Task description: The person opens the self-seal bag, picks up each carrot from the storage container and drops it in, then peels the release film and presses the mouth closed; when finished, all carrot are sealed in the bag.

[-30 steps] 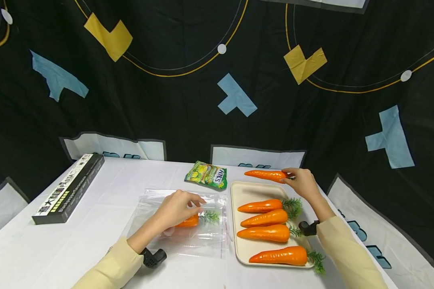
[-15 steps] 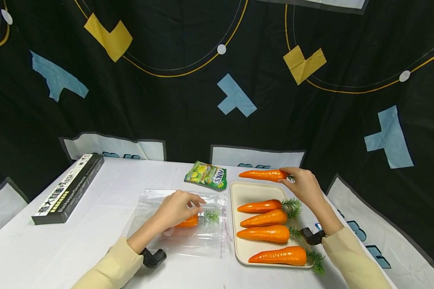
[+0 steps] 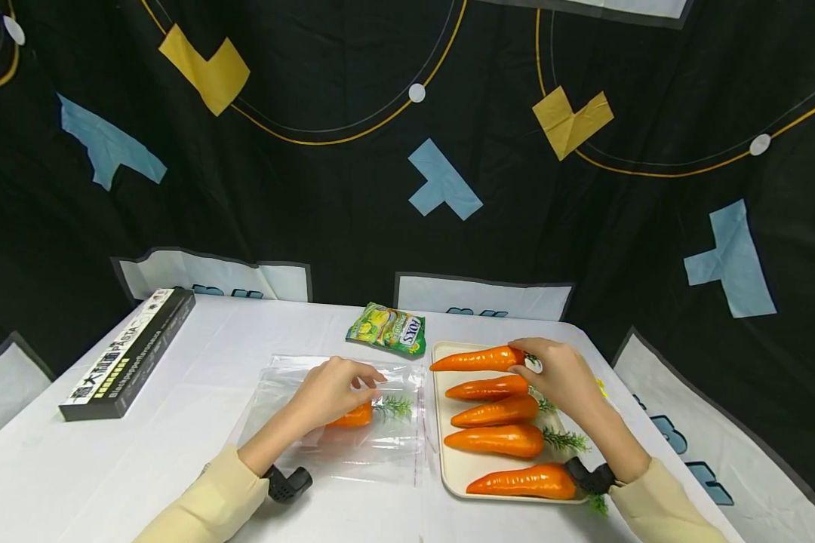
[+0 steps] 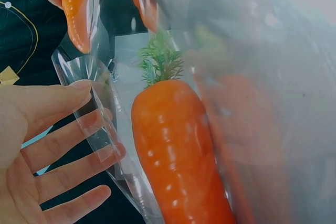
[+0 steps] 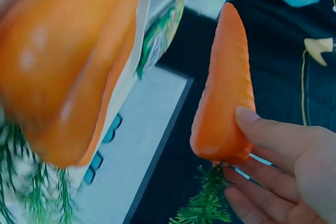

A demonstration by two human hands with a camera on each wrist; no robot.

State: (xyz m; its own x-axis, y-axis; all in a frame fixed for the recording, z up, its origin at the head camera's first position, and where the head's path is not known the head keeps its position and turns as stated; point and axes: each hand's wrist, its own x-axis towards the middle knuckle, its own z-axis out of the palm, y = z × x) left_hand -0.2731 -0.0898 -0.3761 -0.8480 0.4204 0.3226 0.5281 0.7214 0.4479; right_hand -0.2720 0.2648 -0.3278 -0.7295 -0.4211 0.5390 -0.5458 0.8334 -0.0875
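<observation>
My right hand (image 3: 562, 377) pinches a carrot (image 3: 475, 359) near its leafy end, over the far end of the beige tray (image 3: 448, 483). In the right wrist view, the thumb presses on the thick end of this carrot (image 5: 226, 93), its green top hanging below. My left hand (image 3: 336, 388) holds the edge of a clear zip bag (image 3: 380, 460) lying on the table; in the left wrist view, thumb and fingers meet at the film. Inside the bag lies a carrot (image 4: 173, 140) with a green top, partly hidden by the left hand in the head view.
Several other carrots (image 3: 496, 440) lie in the tray, green tops to the right. A green Fox's candy packet (image 3: 389, 329) lies behind the bag. On the left side of the white table rests a long black pasta box (image 3: 129, 354). A black curtain (image 3: 339, 211) hangs behind.
My right hand has brought its carrot from beyond the tray's far edge toward me and slightly left, over the tray. The left hand and bag have stayed in place.
</observation>
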